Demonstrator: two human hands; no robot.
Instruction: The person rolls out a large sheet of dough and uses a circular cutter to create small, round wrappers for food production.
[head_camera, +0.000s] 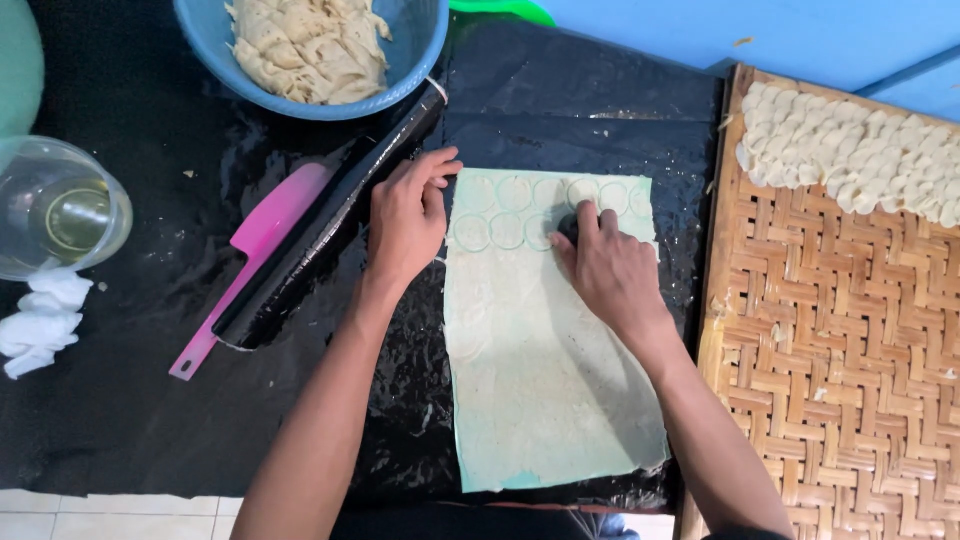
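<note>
I saw right hand (610, 272) clenched around small dark round cutter (570, 226), pressed on dough sheet (545, 370) near its far edge, among row of cut circles (508, 231). Left hand (405, 222) lay flat, fingers released, pinning sheet's left edge. Black rolling pin (330, 225) and pink scraper (255, 260) lay just left of it. Blue bowl (415, 55) held scraps; woven tray (840, 330) on right carried cut rounds (850, 150)
</note>
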